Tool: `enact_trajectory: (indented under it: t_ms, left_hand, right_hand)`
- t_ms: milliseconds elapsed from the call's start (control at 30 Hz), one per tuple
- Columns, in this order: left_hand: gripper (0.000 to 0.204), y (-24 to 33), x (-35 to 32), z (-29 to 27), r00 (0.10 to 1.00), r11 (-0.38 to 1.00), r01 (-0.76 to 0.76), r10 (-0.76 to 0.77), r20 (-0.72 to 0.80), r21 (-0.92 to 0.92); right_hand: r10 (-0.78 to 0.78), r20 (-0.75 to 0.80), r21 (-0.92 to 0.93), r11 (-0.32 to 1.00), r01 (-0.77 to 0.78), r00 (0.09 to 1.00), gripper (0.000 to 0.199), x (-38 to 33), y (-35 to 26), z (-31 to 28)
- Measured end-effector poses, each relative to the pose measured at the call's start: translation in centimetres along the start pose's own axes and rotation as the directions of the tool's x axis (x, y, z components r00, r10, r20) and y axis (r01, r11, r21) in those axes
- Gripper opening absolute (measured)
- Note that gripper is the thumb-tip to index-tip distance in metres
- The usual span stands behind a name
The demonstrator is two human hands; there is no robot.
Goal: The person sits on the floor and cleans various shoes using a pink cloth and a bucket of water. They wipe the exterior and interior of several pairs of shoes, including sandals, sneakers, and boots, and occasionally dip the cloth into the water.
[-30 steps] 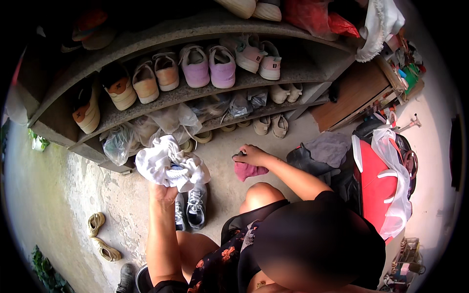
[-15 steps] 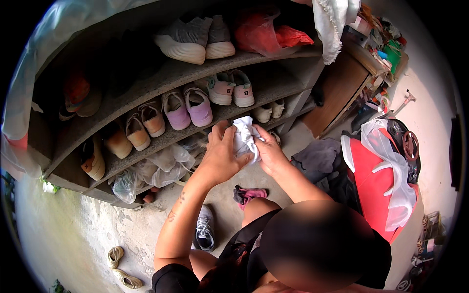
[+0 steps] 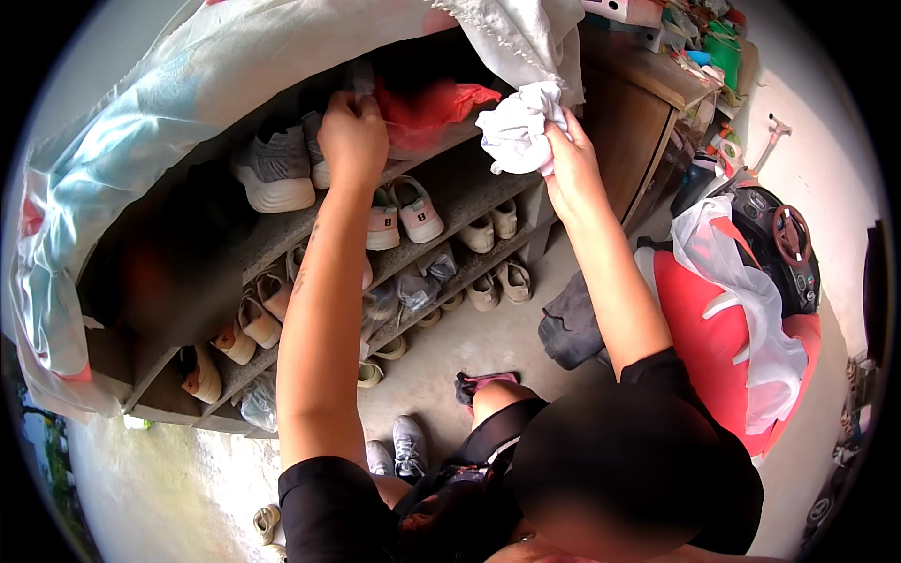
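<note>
My right hand (image 3: 572,159) is closed on the edge of a bunched white cloth (image 3: 521,131), held up in front of the shoe rack's top shelf. My left hand (image 3: 354,141) reaches to that shelf, its fingers pinching the pale, see-through edge of a red plastic bag (image 3: 436,111). What lies inside the bag is dark and cannot be made out. Grey sneakers (image 3: 277,169) with white soles stand on the shelf, left of my left hand. My left forearm hides part of the shelf below.
Pale sneakers (image 3: 416,211) and other shoes fill the lower shelves of the rack (image 3: 460,169). A light cover (image 3: 122,169) drapes over its top. To the right stand a wooden cabinet (image 3: 624,131) and a red ride-on toy car (image 3: 694,319). Grey sneakers (image 3: 410,446) rest on the floor.
My hands have parted and risen. The left has let go of the white cloth and moved to the red plastic bag; the right has carried the cloth up and to the right.
</note>
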State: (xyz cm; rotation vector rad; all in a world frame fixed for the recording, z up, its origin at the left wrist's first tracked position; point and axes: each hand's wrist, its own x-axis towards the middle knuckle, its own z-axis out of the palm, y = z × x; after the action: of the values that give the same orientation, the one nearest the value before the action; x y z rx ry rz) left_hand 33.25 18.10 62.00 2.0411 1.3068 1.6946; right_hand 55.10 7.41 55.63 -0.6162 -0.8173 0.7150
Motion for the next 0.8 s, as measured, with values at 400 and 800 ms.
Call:
enact_trajectory:
  t_ms: [400,800]
  left_hand:
    - [0.013,3.1,-6.9,-3.1,0.991,0.727,0.126,-0.070,0.111,-0.675]
    - [0.014,3.5,-5.0,-1.1,0.956,0.936,-0.286,0.292,-0.002,-0.205]
  right_hand:
    - [-0.564,0.261,-0.474,0.632,0.613,0.783,0.053,11.5,4.5,6.4]
    - [0.021,0.860,-0.447,0.513,0.733,0.510,0.053,3.5,3.4,9.7]
